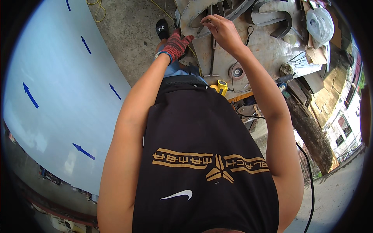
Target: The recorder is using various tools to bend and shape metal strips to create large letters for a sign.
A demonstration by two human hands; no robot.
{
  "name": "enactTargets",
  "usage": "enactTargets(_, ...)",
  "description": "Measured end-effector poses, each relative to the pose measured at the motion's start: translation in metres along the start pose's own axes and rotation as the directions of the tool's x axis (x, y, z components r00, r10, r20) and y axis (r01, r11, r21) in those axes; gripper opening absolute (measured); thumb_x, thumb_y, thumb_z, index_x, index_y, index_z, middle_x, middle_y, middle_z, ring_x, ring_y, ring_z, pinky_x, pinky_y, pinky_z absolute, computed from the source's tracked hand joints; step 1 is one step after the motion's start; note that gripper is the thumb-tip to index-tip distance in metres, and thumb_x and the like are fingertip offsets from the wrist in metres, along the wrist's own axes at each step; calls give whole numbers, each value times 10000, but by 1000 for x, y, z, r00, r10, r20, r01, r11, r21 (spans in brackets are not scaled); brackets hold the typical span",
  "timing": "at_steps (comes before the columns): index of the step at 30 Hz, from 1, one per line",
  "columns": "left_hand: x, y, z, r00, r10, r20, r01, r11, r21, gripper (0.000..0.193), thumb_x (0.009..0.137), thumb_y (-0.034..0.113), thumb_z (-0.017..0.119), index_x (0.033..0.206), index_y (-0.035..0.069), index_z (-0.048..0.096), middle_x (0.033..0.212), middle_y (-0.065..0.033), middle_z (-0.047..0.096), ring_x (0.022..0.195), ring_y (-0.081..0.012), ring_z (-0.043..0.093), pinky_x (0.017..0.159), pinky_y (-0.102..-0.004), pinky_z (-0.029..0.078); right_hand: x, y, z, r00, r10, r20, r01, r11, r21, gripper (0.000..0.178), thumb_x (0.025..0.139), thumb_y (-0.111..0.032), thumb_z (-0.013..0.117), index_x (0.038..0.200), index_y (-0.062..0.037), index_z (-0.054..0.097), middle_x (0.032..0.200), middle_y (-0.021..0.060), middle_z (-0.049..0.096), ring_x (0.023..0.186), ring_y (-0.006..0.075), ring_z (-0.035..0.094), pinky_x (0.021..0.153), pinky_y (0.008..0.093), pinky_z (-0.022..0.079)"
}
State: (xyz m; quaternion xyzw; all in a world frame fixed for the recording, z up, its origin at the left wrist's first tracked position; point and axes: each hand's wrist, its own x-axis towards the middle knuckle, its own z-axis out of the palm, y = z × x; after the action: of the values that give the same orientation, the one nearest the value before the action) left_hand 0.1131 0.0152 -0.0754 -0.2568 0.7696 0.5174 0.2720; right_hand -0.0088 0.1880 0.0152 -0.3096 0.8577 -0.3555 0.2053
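My left hand (176, 46) wears a red-and-black knit glove. It rests against the near left corner of a grey sheet-metal channel letter (187, 32), thumb and fingers apart. My bare right hand (222, 32) is over the same letter, its fingers bent and drawn together near the thumb. Anything small between those fingertips is too hard to make out. Beside it on the worktable lies a second, S-shaped metal letter (285, 28). Below the letters is a T-shaped metal rod (213, 58).
The metal-topped worktable (217, 64) also bears a round disc (236, 72) and a clear plastic bag (320, 26). A yellow tape measure (222, 87) is by its near edge. To my left stretches a large pale blue panel (58, 85). A black cable (312, 186) hangs at right.
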Motion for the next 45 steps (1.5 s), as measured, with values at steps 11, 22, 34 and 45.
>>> enactTargets(11,0,-1,-2,999,-17,30,18,999,-36,694,878,458,672,1373,17,472,1361,-243,533,1281,-380,501,1046,-413,409,2,-1,9,998,-57,4,57,998,-29,141,905,-72,608,1043,-69,636,867,134,604,767,325,603,687,408,483)
enactTargets(22,-4,5,-5,1000,-10,16,10,1000,-27,660,875,464,662,1332,16,500,1285,-256,577,1219,-399,540,1009,-427,431,-1,-4,8,997,-76,11,76,996,-39,146,905,-78,610,1046,-68,642,858,136,601,759,331,602,688,408,486)
enactTargets(34,12,-26,11,998,-36,57,48,973,-224,656,877,459,665,1339,24,498,1228,-199,617,1096,-335,599,939,-395,461,-11,-17,-60,969,82,-234,-66,995,74,157,889,-107,653,1036,-60,684,856,118,661,699,243,626,665,333,514)
enactTargets(45,14,-26,5,997,-24,77,37,985,-171,603,890,393,688,1304,-9,514,1118,-176,655,941,-282,635,855,-379,493,-152,157,-224,-45,545,-837,-649,621,439,291,924,-211,583,928,57,696,765,145,701,673,226,663,658,347,517)
